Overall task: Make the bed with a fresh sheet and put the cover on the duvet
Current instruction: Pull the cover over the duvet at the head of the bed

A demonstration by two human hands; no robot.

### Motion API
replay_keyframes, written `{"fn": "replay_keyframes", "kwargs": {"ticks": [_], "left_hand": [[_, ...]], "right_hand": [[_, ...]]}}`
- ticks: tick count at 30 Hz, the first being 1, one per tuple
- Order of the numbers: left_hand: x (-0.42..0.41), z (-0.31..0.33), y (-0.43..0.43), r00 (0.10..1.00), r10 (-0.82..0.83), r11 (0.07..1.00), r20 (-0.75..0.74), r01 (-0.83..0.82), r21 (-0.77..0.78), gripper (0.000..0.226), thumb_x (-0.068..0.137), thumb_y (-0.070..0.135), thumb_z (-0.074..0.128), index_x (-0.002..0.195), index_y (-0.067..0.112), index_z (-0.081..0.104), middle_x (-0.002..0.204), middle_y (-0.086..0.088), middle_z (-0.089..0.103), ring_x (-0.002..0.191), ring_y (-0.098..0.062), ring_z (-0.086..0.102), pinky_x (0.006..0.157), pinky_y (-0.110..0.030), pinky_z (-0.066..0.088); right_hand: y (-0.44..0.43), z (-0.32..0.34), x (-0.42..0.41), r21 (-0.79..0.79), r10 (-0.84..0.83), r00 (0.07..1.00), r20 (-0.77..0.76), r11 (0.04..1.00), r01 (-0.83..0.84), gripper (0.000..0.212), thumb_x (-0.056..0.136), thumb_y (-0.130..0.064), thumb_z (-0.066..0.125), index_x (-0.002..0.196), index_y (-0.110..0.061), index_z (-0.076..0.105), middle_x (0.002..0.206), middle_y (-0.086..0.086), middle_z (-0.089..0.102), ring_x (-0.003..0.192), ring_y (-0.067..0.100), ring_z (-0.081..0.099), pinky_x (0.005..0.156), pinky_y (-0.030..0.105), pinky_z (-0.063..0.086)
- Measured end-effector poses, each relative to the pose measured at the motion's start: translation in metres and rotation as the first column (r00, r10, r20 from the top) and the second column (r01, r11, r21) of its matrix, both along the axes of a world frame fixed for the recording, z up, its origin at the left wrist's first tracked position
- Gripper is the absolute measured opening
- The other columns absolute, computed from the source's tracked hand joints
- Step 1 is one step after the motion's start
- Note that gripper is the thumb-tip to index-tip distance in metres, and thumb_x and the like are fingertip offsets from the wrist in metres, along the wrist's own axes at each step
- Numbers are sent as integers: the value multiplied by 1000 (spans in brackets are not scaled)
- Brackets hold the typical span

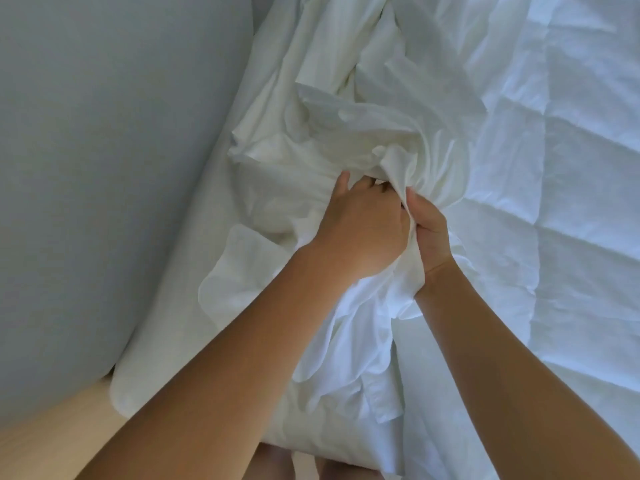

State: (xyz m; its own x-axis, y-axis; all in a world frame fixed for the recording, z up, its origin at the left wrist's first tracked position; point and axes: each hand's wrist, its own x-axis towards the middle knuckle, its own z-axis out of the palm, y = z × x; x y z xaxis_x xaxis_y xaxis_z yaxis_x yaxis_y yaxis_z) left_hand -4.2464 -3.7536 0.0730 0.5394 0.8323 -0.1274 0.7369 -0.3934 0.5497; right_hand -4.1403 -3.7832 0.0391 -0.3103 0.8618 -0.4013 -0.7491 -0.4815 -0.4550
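Frame centre: left hand and right hand both clench bunched white cotton duvet cover; likely next, locating its opening over the quilted white duvet.

Bunched fabric: plain cream-white. Flat bedding: white with a bluish cast, crossed by a square grid of lines. Wall: plain grey-blue. Floor: pale beige, uniform.
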Motion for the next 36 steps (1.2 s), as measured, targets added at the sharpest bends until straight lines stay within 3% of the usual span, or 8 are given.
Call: {"fn": "replay_keyframes", "kwargs": {"ticks": [3, 7, 10, 12, 17, 21, 29, 36], "left_hand": [[-22, 6, -16, 897, 174, 984, 405, -139, -116, 21, 91, 8, 48, 70, 14, 50, 78, 3, 54, 76, -7, 50, 69, -17, 32], [-46, 2, -13, 607, 630, 761, 484, -357, -542, 14, 88, 17, 57, 86, 9, 68, 90, 0, 68, 89, -13, 62, 87, -31, 50], [-53, -7, 9, 769, 623, 644, 144, -399, -653, 50, 87, 53, 53, 92, 5, 66, 88, -8, 68, 85, -26, 65, 83, -43, 53], [-52, -9, 19, 871, 491, 616, 3, -345, -708, 59, 85, 63, 47, 81, 7, 65, 69, -5, 62, 64, -23, 60, 63, -32, 50], [-26, 3, 41, 872, 472, 670, 130, -259, -695, 15, 93, 13, 45, 85, 12, 58, 76, -2, 55, 66, -16, 50, 53, -21, 40], [4, 18, 55, 855, 468, 788, 223, -289, -544, 22, 95, 9, 42, 103, 7, 63, 97, -8, 63, 84, -19, 58, 72, -24, 46], [6, 6, 31, 834, 474, 834, 283, -321, -449, 24, 95, 16, 41, 108, 11, 61, 104, -6, 64, 100, -26, 58, 87, -35, 46], [-53, -31, 15, 838, 503, 457, -213, -467, -757, 71, 84, 66, 45, 127, 11, 56, 123, -9, 60, 107, -29, 58, 92, -34, 44]], "right_hand": [[0, -1, -4, -21, 36, 995, 94, 999, -34, 21, 74, -28, 72, 88, -13, 74, 83, 5, 72, 83, 20, 69, 75, 33, 54], [1, -1, -4, -105, 103, 969, 225, 991, -81, 39, 66, -26, 72, 100, -9, 71, 94, 13, 70, 93, 31, 66, 86, 44, 52], [3, -2, -4, -133, 134, 932, 336, 987, -94, 51, 55, -27, 78, 102, -6, 71, 104, 19, 66, 106, 38, 60, 103, 54, 40], [3, -2, -2, -162, 156, 913, 378, 982, -101, 55, 58, -28, 78, 107, -5, 69, 112, 22, 61, 113, 41, 56, 106, 56, 35], [1, 7, 6, -139, 324, 818, 475, 946, -293, 39, 65, -35, 78, 97, -14, 74, 103, 9, 71, 104, 29, 65, 90, 44, 51], [8, 11, 12, -213, 347, 791, 505, 938, -275, 54, 45, -32, 88, 95, -17, 74, 103, 11, 70, 103, 32, 65, 95, 48, 48], [0, 4, -2, -187, 159, 926, 342, 977, -99, 18, 59, -14, 64, 72, -16, 75, 72, 6, 69, 71, 23, 68, 68, 35, 54], [-1, -5, 4, -233, 208, 946, 250, 961, -150, 52, 63, -17, 71, 114, -6, 67, 114, 19, 63, 110, 38, 58, 100, 51, 44]]}}
